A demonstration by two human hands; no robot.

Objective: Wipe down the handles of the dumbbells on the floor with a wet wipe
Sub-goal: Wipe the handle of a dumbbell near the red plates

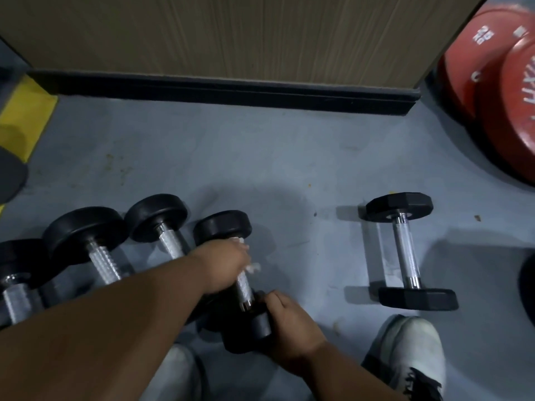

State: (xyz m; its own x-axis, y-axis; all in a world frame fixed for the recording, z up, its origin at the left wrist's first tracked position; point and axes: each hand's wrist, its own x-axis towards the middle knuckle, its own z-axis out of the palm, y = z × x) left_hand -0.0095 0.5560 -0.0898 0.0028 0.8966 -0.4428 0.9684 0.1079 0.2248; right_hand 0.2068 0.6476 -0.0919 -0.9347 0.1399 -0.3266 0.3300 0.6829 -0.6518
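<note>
**Wiping handle of rightmost round-head dumbbell in the row**

Wet wipe [251,266]: white, bunched against the upper part of the knurled handle [244,287], partly hidden under the left hand [224,267]. Left fingers curled tight around handle and wipe together. Right hand [285,322] clamped over the near head [246,328] of this dumbbell, apparently steadying it. Dumbbell lies on the grey floor [289,157], last on the right of a row of round-head dumbbells [95,244].

Step judged: mid-wipe on this handle. Lower, near part of the handle is bare; next move likely calls for drawing the wipe down toward the near head while the right hand stops any roll.

Hex dumbbell [408,250] lies well apart to the right, handle untouched. Red plates [492,91] at far right.
</note>
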